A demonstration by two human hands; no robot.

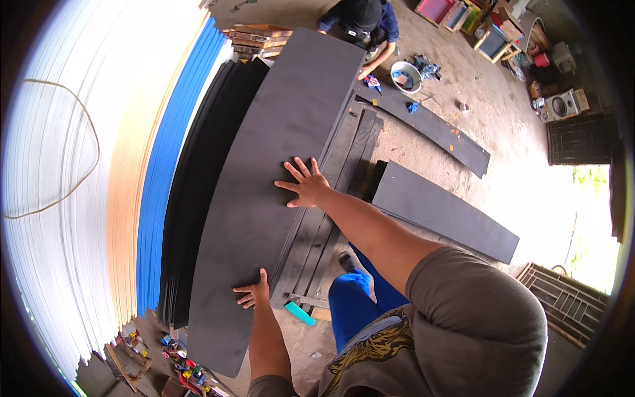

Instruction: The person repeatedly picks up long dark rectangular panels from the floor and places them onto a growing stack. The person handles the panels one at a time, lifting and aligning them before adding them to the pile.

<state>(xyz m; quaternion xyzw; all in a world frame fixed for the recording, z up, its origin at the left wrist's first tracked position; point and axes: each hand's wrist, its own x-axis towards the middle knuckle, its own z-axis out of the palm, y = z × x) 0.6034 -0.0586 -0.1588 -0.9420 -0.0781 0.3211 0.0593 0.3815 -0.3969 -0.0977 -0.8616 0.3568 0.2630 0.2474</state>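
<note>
My left hand lies on a long matte black sheet, near its lower end, with thumb and fingers apart. Higher up, my right hand rests flat near the sheet's right edge, fingers spread wide. Neither hand grips anything. The sheet tops a stack of similar black sheets, whose layered edges show along the right side. Beneath it is a dark wooden slatted support. At the sheet's far end another person in a dark cap and blue sleeves bends forward, one hand beside the sheet's corner.
Tall stacks of white sheets, peach sheets, blue sheets and black sheets stand left. Rightward lie a dark plank and a second black sheet stack. A bucket stands beyond. A teal strip lies near my feet.
</note>
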